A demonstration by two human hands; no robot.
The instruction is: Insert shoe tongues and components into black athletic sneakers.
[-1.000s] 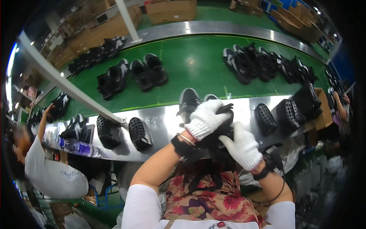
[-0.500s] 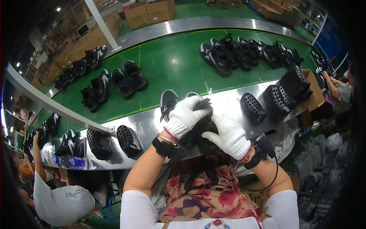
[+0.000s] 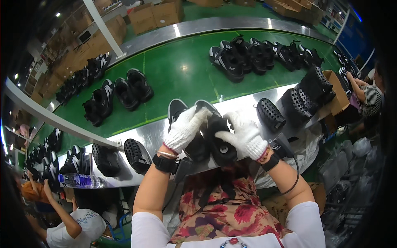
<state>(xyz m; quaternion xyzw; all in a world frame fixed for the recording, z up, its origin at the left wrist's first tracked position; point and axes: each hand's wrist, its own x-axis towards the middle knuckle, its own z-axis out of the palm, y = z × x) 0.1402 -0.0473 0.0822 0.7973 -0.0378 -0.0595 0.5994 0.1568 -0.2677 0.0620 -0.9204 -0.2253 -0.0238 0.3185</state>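
A pair of black shoes with grey toes stands before me on the metal ledge: the left shoe [image 3: 178, 108] and the right shoe [image 3: 222, 149]. Both of my hands wear white knitted gloves. My left hand [image 3: 184, 129] reaches across the left shoe, its fingers closed on the front upper of the right one. On the other side, my right hand [image 3: 245, 135] grips the right shoe's collar, thumb at the opening. The gloves hide part of both uppers. Nearest to my right hand lies a perforated black shoe form [image 3: 271, 113].
Beyond the ledge runs a green conveyor belt [image 3: 173, 70] with several black shoes [image 3: 227, 62]. More perforated forms [image 3: 137, 155] and a water bottle [image 3: 80, 180] lie to the left. A cardboard box [image 3: 336, 93] stands right. A slanting white rail [image 3: 58, 120] crosses the left side. Co-workers [image 3: 78, 227] flank me.
My left hand has drawn back from a black flap at the right shoe's opening to its front upper. My right hand stays by the collar. The co-worker at left now holds a shoe.
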